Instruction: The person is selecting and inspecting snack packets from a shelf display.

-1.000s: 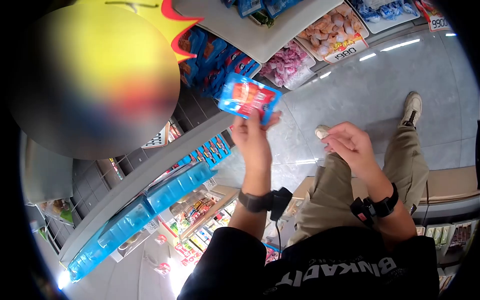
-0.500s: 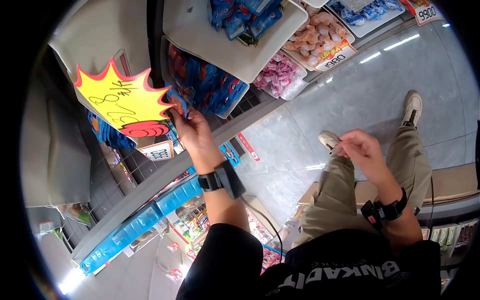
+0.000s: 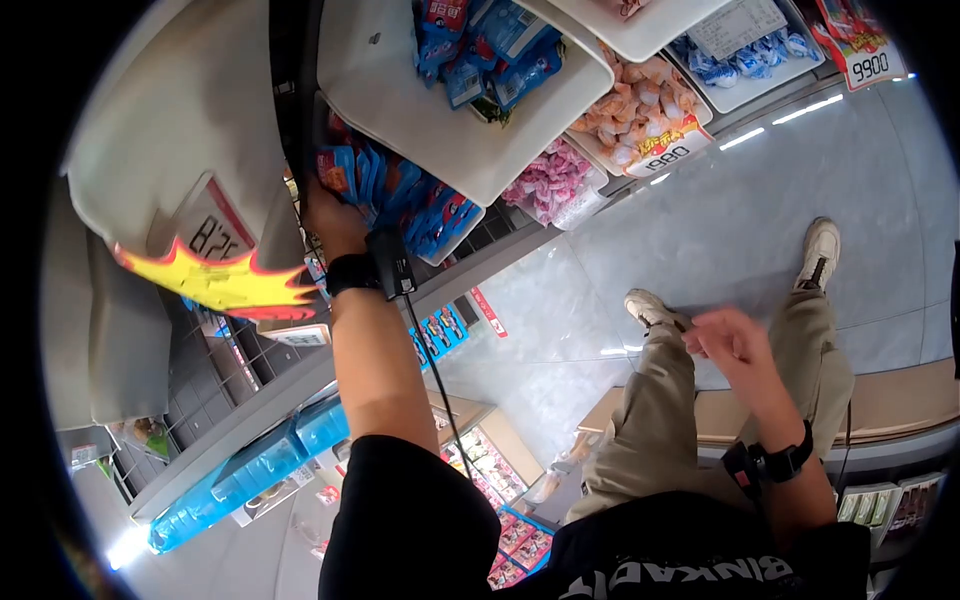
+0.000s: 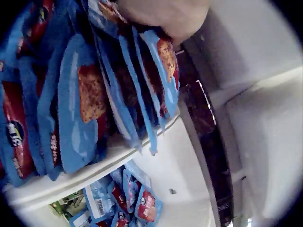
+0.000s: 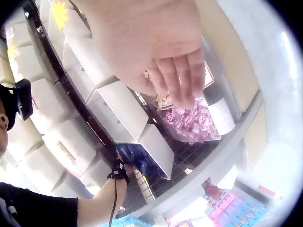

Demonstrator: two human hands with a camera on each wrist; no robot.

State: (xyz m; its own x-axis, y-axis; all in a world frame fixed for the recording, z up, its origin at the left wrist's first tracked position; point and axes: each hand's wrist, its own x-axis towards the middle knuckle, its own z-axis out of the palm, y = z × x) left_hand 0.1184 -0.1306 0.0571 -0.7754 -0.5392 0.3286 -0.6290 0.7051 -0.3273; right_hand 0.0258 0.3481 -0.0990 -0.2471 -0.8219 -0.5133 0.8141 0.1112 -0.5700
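My left hand (image 3: 335, 222) reaches into a white bin at the end of a row of blue-and-red snack packets (image 3: 402, 190). In the left wrist view the hand (image 4: 165, 16) lies over the tops of upright packets (image 4: 90, 94), which have a browned food picture on them. Its fingertips are hidden there, so I cannot tell whether they grip a packet. My right hand (image 3: 735, 345) hangs in front of the legs with loosely bent fingers and nothing in it. In the right wrist view the right hand (image 5: 161, 52) shows its fingers together, over pink wrapped candies (image 5: 191, 124).
A larger white bin (image 3: 370, 100) with more blue packets stands beside the left hand's bin. Orange-wrapped candies (image 3: 630, 105) lie beyond it behind a price card (image 3: 665, 150). A yellow starburst sign (image 3: 215, 280) sticks out near the left forearm. The shelf edge (image 3: 470, 275) runs below.
My left hand, which held a blue-and-red snack packet over the floor, has carried it left and into the bin of similar packets. The right hand has stayed nearly in place.
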